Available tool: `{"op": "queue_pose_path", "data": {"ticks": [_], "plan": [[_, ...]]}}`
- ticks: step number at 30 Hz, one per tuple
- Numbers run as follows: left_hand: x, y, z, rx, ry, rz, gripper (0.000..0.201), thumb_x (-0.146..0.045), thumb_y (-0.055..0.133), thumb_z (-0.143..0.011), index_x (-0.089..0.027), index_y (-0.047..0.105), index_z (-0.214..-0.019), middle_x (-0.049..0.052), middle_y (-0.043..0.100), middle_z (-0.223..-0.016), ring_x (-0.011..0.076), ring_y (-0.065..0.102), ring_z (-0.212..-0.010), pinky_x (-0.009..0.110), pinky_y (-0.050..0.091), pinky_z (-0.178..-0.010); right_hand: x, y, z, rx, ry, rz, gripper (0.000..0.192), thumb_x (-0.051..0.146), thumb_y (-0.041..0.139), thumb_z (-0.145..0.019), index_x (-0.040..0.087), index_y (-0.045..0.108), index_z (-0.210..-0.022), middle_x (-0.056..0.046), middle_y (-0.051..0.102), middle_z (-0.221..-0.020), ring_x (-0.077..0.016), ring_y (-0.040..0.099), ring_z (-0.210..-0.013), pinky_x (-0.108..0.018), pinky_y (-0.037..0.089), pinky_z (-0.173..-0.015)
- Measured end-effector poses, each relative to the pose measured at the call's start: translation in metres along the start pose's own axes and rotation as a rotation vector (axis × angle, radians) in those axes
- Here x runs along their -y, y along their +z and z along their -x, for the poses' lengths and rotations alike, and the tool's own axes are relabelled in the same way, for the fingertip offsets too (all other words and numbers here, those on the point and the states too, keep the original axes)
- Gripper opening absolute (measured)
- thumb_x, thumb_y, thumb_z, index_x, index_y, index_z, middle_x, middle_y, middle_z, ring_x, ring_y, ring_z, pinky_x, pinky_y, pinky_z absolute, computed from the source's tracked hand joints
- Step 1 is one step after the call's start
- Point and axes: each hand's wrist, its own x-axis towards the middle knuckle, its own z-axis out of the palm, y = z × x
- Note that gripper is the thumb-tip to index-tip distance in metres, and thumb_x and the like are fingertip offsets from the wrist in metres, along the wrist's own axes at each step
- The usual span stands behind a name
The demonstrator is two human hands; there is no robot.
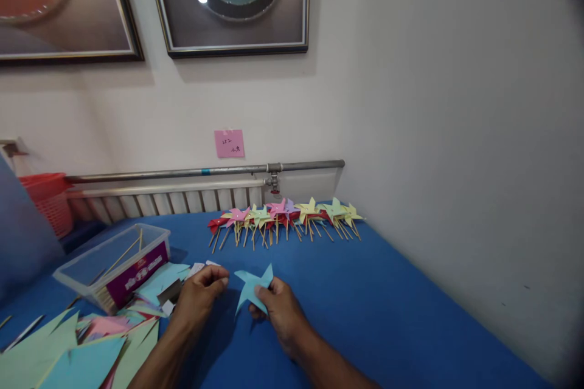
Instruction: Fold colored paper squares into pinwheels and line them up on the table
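A light blue paper pinwheel [250, 289] is pinched between the thumb and fingers of my right hand [279, 310], its folded blades facing up and no stick visible on it. Just left of it, my left hand [203, 289] has its thumb and forefinger pressed together; whatever is between them is too small to make out. Small white papers [197, 268] and a dark grey piece [170, 293] lie beside that hand. Cut coloured paper sheets [91, 361] are spread in a loose pile at the lower left.
A clear plastic box [75, 273] with thin wooden sticks stands on the blue tablecloth [365, 316] at left. Several finished pinwheels [278, 213] on sticks are heaped along the back. Behind are a radiator pipe [228, 170], a red basket [48, 206] and a pink note [229, 143].
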Motion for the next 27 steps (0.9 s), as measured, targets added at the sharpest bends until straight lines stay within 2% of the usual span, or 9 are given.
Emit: {"op": "queue_pose_path", "data": {"ticks": [8, 16, 22, 27], "plan": [[0.006, -0.002, -0.002, -0.016, 0.027, -0.009, 0.032, -0.045, 0.085, -0.058, -0.019, 0.076, -0.076, -0.001, 0.065, -0.062, 0.0175, 0.056, -0.062, 0.029, 0.043, -0.064, 0.007, 0.004, 0.007, 0.004, 0.011, -0.014, 0.024, 0.038, 0.081, -0.077, 0.019, 0.071, -0.089, 0.001, 0.07, -0.07, -0.0141, 0.061, -0.06, -0.028, 0.049, -0.062], [-0.005, -0.001, 0.002, -0.018, 0.009, -0.047, 0.038, -0.05, 0.087, -0.052, -0.02, 0.076, -0.072, 0.001, 0.067, -0.063, 0.0188, 0.057, -0.063, 0.03, 0.045, -0.064, 0.002, 0.004, 0.003, -0.005, 0.009, 0.03, 0.032, 0.045, 0.081, -0.076, 0.018, 0.071, -0.09, 0.001, 0.069, -0.067, -0.0145, 0.062, -0.059, -0.027, 0.048, -0.061], [0.008, -0.005, -0.002, -0.039, 0.047, -0.106, 0.04, -0.054, 0.086, -0.058, -0.02, 0.077, -0.077, 0.001, 0.068, -0.067, 0.0199, 0.058, -0.066, 0.031, 0.045, -0.067, 0.003, 0.004, 0.004, -0.01, -0.005, 0.028, 0.021, 0.038, 0.077, -0.079, 0.019, 0.07, -0.086, 0.001, 0.068, -0.063, -0.0143, 0.06, -0.057, -0.027, 0.047, -0.06], [0.016, -0.007, -0.005, -0.051, 0.046, -0.102, 0.047, -0.057, 0.088, -0.058, -0.019, 0.078, -0.084, 0.001, 0.07, -0.07, 0.021, 0.061, -0.068, 0.031, 0.047, -0.066, -0.001, 0.005, 0.002, -0.019, -0.005, 0.024, 0.023, 0.039, 0.078, -0.078, 0.019, 0.07, -0.087, 0.0, 0.07, -0.068, -0.0147, 0.061, -0.058, -0.028, 0.049, -0.06]]}}
